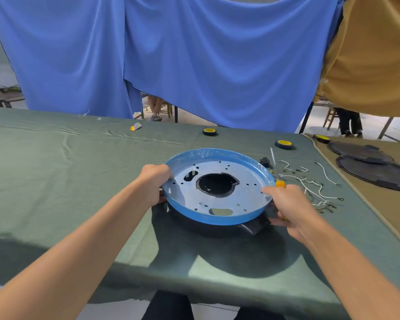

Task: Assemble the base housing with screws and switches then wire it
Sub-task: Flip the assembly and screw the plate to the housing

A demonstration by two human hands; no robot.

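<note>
Looking down at the table (79, 181), I judge the work to be at an early stage. The round metal plate (217, 204), with its blue protective film on it, sits on top of the black housing (254, 227) near the middle of the green cloth, and both hands hold it by the rim. The left hand (156, 179) grips the left edge, thumb on top and fingers curled under. The right hand (286, 204) grips the right edge in the same way.

I see no screw in any hole of the plate, no switch mounted and no wire attached, so fastening, switches and wiring are, I think, all left to do. The plate seems to be only placed or aligned for now.

A screwdriver (280, 184) with a yellow handle is just behind the right hand. I cannot tell if that hand also holds it. The white wires (310, 183) lie loose to the right of the plate, with small dark parts among them, too small to name. A small black part (264, 162), maybe a switch, lies just beyond the rim.

Three tape rolls (284, 144) stand further back. Black round covers (374, 172) lie on the tan cloth at the right. The wires and the screwdriver are close to the right hand and could catch when the plate is turned.
</note>
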